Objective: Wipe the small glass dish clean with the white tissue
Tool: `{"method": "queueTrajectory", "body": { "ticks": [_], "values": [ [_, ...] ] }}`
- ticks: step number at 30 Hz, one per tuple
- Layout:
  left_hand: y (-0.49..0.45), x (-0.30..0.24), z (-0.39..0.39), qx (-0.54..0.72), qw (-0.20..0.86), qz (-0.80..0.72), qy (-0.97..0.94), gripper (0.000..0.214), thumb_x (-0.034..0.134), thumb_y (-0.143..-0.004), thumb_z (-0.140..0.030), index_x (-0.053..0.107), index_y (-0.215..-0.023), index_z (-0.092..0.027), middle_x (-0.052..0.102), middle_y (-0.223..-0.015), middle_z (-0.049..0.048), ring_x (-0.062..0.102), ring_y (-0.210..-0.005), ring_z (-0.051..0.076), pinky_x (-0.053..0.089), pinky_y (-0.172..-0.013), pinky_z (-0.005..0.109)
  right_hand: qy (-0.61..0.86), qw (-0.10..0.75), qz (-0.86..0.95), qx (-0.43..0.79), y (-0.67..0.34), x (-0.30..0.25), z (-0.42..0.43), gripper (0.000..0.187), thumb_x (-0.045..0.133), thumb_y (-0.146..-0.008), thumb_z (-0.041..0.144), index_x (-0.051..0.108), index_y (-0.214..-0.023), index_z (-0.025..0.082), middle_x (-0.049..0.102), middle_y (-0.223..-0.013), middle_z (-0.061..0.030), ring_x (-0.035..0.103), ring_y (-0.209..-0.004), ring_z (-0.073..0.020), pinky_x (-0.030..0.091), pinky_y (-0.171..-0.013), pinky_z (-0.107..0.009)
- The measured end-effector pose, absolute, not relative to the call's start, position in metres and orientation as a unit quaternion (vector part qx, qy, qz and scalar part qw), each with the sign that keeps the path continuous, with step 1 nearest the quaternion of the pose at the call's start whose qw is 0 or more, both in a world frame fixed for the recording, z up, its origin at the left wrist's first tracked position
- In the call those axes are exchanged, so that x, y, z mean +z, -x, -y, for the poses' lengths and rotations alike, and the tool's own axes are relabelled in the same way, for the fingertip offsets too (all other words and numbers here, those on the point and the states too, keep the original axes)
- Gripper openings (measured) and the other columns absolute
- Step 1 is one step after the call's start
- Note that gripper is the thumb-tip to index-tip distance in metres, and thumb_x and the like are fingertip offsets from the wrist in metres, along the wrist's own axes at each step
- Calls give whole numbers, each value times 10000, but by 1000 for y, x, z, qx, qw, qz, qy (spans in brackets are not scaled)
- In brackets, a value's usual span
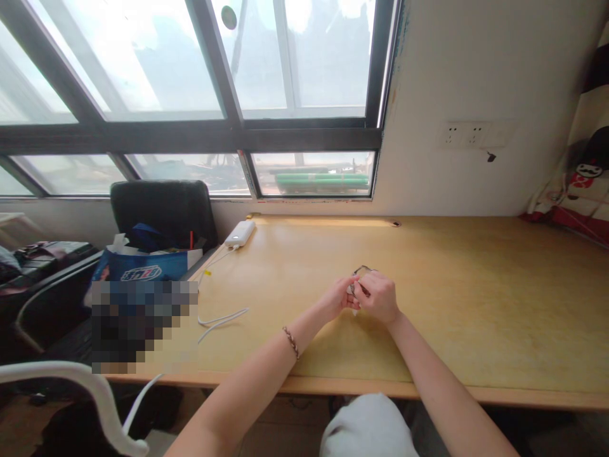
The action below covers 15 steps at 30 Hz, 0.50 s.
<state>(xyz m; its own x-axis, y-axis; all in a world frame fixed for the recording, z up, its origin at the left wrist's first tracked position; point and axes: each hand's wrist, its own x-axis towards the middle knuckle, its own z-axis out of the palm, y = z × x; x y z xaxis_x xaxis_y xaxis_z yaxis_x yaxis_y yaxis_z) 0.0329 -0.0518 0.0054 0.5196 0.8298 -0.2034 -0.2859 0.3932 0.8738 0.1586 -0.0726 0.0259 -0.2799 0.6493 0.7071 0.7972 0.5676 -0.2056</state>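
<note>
Both of my hands meet over the middle of the wooden desk (457, 298). My left hand (339, 297) and my right hand (379, 296) are closed together on a small thin dark thing, seemingly a pair of thin-framed glasses (362, 271), of which a wire-like loop sticks up just beyond the fingers. Most of it is hidden inside the fingers. A braided bracelet (290, 342) sits on my left wrist.
A white power bank (240, 233) lies at the desk's back left, with a white cable (219, 318) trailing toward the front edge. A black chair (164, 212) holding a blue bag (143, 270) stands left of the desk. Window behind; wall sockets (466, 135) on the right.
</note>
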Motion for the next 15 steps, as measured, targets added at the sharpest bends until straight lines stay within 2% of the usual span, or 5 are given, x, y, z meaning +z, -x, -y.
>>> {"method": "queueTrajectory", "body": {
  "ticks": [3, 7, 12, 15],
  "values": [
    [-34, 9, 53, 411, 751, -322, -404, 314, 555, -680, -393, 582, -769, -93, 596, -626, 44, 549, -501, 118, 462, -523, 263, 464, 398, 785, -95, -157, 31, 75, 246, 459, -773, 272, 525, -548, 197, 519, -569, -28, 420, -676, -163, 302, -667, -296],
    [-34, 18, 54, 486, 730, -307, -369, 289, 584, -663, -327, 573, -851, -108, 628, -772, 63, 591, -599, 142, 481, -624, 302, 487, 432, 750, -114, -156, 35, 75, 127, 537, -743, 320, 614, -691, 234, 598, -751, -41, 415, -827, -213, 271, -763, -359],
    [-33, 19, 52, 537, 709, -297, -348, 258, 605, -657, -276, 555, -861, -126, 630, -846, 70, 614, -682, 163, 487, -683, 315, 508, 411, 753, -67, -157, 31, 70, 130, 538, -744, 311, 618, -824, 246, 583, -863, -44, 448, -796, -195, 322, -720, -319],
    [-33, 15, 50, 528, 711, -298, -357, 260, 597, -673, -290, 549, -877, -137, 628, -876, 75, 616, -670, 156, 492, -683, 316, 508, 385, 770, 0, -157, 24, 66, 128, 514, -756, 281, 584, -851, 231, 548, -863, -36, 495, -711, -151, 369, -622, -258]
  ]
}}
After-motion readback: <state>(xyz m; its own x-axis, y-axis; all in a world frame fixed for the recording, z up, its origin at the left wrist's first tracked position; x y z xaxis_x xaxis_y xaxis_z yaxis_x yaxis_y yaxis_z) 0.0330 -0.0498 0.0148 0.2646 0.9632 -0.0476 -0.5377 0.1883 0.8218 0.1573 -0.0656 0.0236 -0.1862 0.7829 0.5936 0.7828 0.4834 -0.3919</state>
